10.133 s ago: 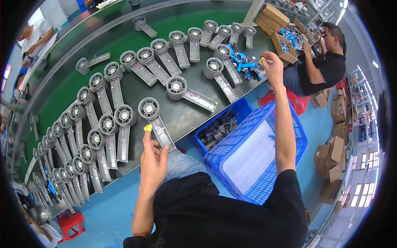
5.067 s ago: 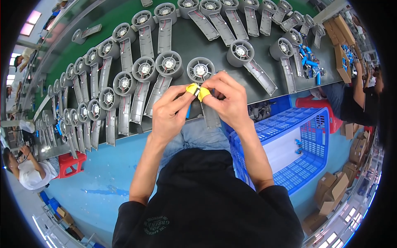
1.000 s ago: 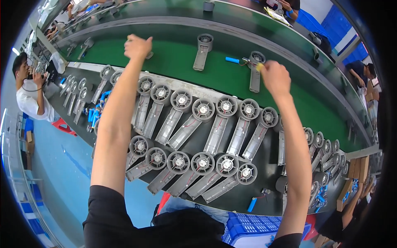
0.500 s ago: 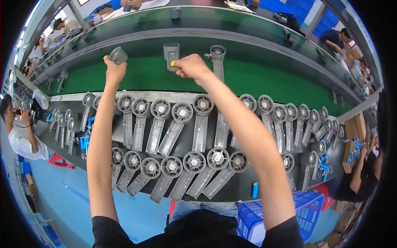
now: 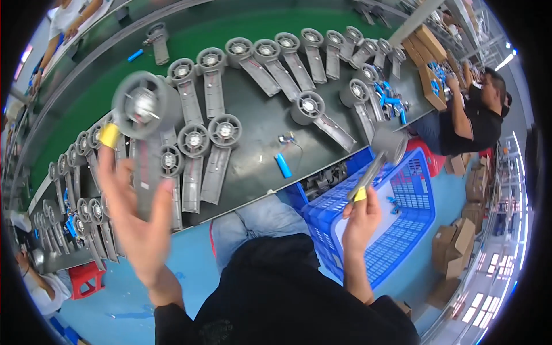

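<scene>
Rows of grey fan housings [image 5: 204, 167], each a round head with a long flat handle, are laid out on a dark workbench [image 5: 259, 123] that borders a green conveyor belt [image 5: 86, 86]; all places below are given relative to that workbench.

From the head view, the left hand [image 5: 138, 221] is raised in front of the workbench's near edge and is wrapped around the handle of one grey fan housing [image 5: 144, 123], which is held upright with its round head uppermost. A yellow finger cot [image 5: 109, 136] is worn on one fingertip beside that head. The hand is blurred, so the exact finger placement cannot be told.

Off the workbench's near right corner, the right hand [image 5: 361, 221] is closed on the handle of a second grey housing [image 5: 379, 158], tilted with its head up and away. This is held above a blue plastic crate [image 5: 402, 230] standing below the workbench edge. A small blue cylinder [image 5: 283, 165] lies on the workbench near that edge. A co-worker in a black shirt [image 5: 474, 118] is seated at the workbench's far right end, beside cardboard boxes [image 5: 425, 49].
</scene>
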Demonstrator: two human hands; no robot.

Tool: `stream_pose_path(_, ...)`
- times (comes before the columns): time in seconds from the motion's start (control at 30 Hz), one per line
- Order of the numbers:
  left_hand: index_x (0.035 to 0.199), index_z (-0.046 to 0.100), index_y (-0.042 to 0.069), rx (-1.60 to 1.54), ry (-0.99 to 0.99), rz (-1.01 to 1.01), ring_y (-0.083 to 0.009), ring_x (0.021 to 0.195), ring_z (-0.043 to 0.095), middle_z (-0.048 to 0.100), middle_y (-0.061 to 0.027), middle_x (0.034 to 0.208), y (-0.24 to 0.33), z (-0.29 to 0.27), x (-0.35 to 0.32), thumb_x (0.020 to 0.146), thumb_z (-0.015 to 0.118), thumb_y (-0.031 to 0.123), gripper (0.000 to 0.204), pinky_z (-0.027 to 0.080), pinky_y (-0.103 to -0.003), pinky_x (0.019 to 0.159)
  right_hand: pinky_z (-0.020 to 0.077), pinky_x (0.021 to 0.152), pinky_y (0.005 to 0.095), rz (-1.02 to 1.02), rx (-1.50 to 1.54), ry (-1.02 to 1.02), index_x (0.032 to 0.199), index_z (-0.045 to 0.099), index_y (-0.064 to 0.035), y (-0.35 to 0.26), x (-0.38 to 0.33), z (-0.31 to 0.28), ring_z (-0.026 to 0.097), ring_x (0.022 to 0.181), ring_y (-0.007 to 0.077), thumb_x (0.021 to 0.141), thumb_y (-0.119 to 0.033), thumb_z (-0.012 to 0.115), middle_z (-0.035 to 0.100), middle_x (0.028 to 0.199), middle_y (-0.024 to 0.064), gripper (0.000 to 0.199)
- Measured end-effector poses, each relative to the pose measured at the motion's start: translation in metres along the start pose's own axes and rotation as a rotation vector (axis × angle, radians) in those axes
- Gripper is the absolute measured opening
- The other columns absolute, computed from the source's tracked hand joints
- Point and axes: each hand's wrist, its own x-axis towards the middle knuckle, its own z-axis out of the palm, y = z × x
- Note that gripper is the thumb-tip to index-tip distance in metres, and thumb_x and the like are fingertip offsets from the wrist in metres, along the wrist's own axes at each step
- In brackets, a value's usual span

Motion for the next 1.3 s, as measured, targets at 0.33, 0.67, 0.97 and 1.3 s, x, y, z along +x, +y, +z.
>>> stream_pose_path(0.33, 0.147, 0.026, -0.007, 0.187, -0.352, -0.123, -0.0409, 0.121, 0.052, 0.049, -0.0302, 0.130, -0.029, 0.085, -0.091, 0.088, 0.064, 0.003, 0.071, 0.039, -0.041, 0.105, 0.0504, 0.050, 0.0227, 0.724, 0.231, 0.368, 0.096, 0.056, -0.0034, 0.306, 0.042, -0.019, 0.060, 0.060, 0.0148, 0.097, -0.017, 0.057, 0.058, 0.077, 0.0049, 0.014)
stream_pose_path(0.67, 0.147, 0.016, -0.013, 0.136, -0.227, -0.172, -0.0470, 0.137, 0.034, 0.028, -0.0364, 0.148, -0.063, 0.131, -0.094, 0.095, 0.060, 0.012, 0.073, 0.028, -0.045, 0.114, 0.0383, 0.049, 0.0198, 0.336, 0.103, -0.013, 0.116, 0.061, -0.0037, 0.187, 0.015, 0.017, 0.056, 0.058, 0.0094, 0.100, -0.020, 0.056, 0.063, 0.081, 0.0033, 0.024)
stream_pose_path(0.97, 0.148, 0.017, -0.009, 0.238, -0.302, -0.120, -0.0523, 0.106, 0.057, 0.050, -0.0373, 0.127, -0.051, 0.124, -0.073, 0.092, 0.062, 0.013, 0.075, 0.050, -0.050, 0.086, 0.0480, 0.064, 0.0424, -0.547, -0.866, -0.651, 0.122, 0.065, -0.0075, -0.007, 0.074, 0.098, 0.060, 0.062, 0.0351, 0.088, -0.010, 0.061, 0.063, 0.070, 0.0175, 0.035)
stream_pose_path(1.3, 0.122, 0.061, -0.001, 0.218, -0.127, 0.182, -0.0236, 0.081, 0.061, 0.061, -0.0164, 0.106, -0.059, 0.097, -0.072, 0.084, 0.071, 0.004, 0.041, 0.050, -0.034, 0.075, 0.0382, 0.049, 0.0276, -0.651, -0.734, -0.676, 0.104, 0.064, -0.0035, 0.002, 0.073, 0.068, 0.050, 0.050, 0.0139, 0.082, -0.005, 0.073, 0.053, 0.060, 0.0048, 0.024)
